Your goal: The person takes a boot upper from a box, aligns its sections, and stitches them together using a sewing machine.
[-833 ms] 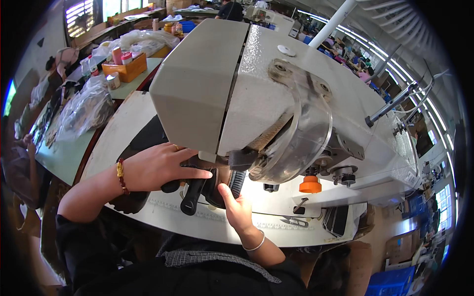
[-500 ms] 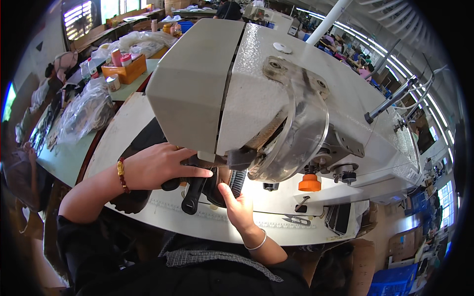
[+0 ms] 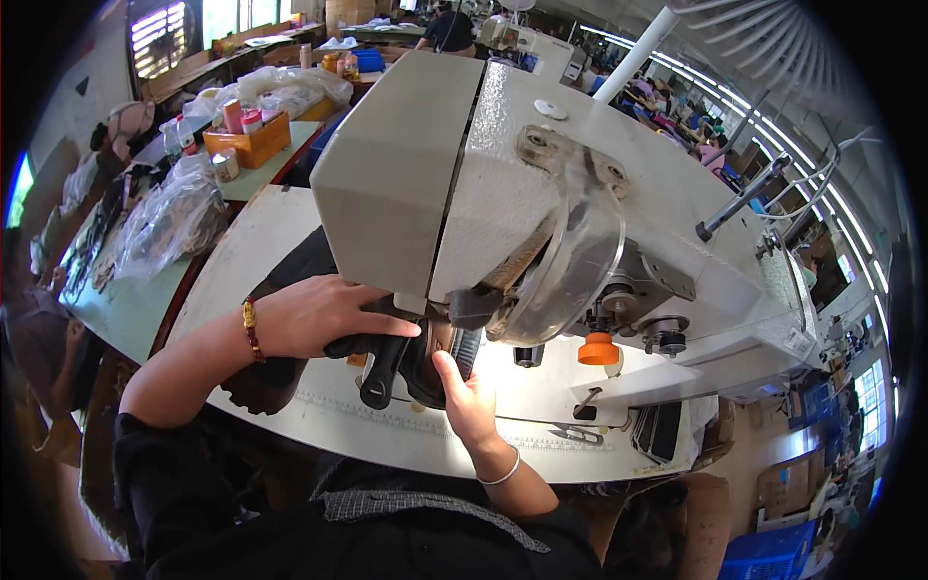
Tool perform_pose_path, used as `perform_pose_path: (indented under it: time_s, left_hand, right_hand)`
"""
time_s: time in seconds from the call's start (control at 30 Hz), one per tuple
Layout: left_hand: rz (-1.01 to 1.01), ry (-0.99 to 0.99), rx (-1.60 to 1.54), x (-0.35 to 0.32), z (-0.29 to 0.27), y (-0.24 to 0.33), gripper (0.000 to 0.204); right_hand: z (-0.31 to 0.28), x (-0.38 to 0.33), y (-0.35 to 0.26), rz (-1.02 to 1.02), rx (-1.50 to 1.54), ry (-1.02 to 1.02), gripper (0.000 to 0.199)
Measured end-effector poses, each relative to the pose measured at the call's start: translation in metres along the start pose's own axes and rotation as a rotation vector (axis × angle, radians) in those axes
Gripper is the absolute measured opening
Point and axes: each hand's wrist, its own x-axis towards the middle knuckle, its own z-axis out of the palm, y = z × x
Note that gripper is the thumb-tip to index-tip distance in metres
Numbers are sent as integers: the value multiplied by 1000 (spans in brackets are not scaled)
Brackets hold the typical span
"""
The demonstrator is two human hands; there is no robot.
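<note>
Below the pale head of a sewing machine point(image 3: 396, 164), I have a black leather-like piece point(image 3: 421, 372) with a brown inner face and a ridged dark edge. A black strap end point(image 3: 379, 379) hangs from it toward me. My left hand point(image 3: 324, 317) grips the piece from the left, thumb stretched over it; the machine head hides its other fingertips. From the near right, my right hand point(image 3: 466, 398) pinches the piece, its thumb in front and its fingers mostly out of sight behind. More black material point(image 3: 266, 387) lies under my left forearm. The needle area is hidden.
A thread snipper point(image 3: 576, 433) and dark strips point(image 3: 659, 430) lie on the white table point(image 3: 541, 464), right of my hands. An orange knob point(image 3: 598, 350) hangs under the machine arm. Left, a side table holds an orange box point(image 3: 253, 145) and plastic bags point(image 3: 169, 217). A person point(image 3: 43, 319) is at far left.
The view has shifted slightly, so the machine head appears farther right and lower. Both hands keep their hold on the black piece, with little movement.
</note>
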Motion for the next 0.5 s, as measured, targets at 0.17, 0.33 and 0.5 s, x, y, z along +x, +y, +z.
perform_pose_path:
  time_s: [0.17, 0.33, 0.5]
  left_hand:
    - [-7, 15, 99, -3, 6, 7, 66]
    - [-48, -30, 153, -4, 7, 17, 71]
    - [-153, -38, 231, -12, 5, 36, 82]
  right_hand:
    - [-2, -1, 3, -78, -7, -16, 22]
    - [-1, 0, -1, 12, 22, 26, 22]
    - [12, 2, -7, 111, 131, 4, 26]
